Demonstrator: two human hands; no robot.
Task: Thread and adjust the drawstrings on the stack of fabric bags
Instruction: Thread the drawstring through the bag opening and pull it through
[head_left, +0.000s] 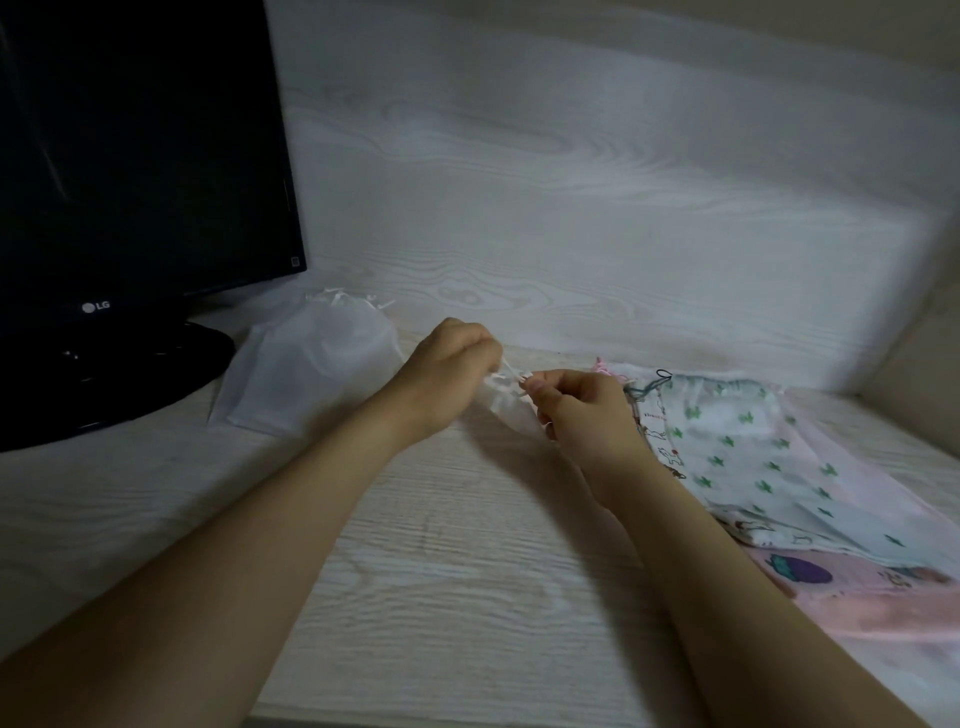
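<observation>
Both hands meet above the pale wood-grain worktop (441, 571), just right of the LG monitor (130, 182) that stands at its far left. The left hand (447, 374) is curled into a loose fist, its grip pinching a thin white drawstring (511, 375) that runs the short way across to the right hand (582, 415). The right hand's grip is pressed together too, thumb and forefinger nipping the other end of that string and the gathered mouth of a small sheer white bag (504, 410), which hangs between the two hands, blurred and hard to make out in detail.

Nearer the monitor, close by its round black base (156, 364), lies a pile of white sheer bags (311, 364), with loose white string ends showing along its far edge.

On the far side of the hands from the monitor is a stack of printed fabric bags: the top one white with green cactus print (737, 447), a white one with small animal drawings (662, 447) peeking from under it, and a pink bag (857, 597) lowest and closest to the camera. A dark cord loop (662, 374) sits at the cactus bag's mouth.
</observation>
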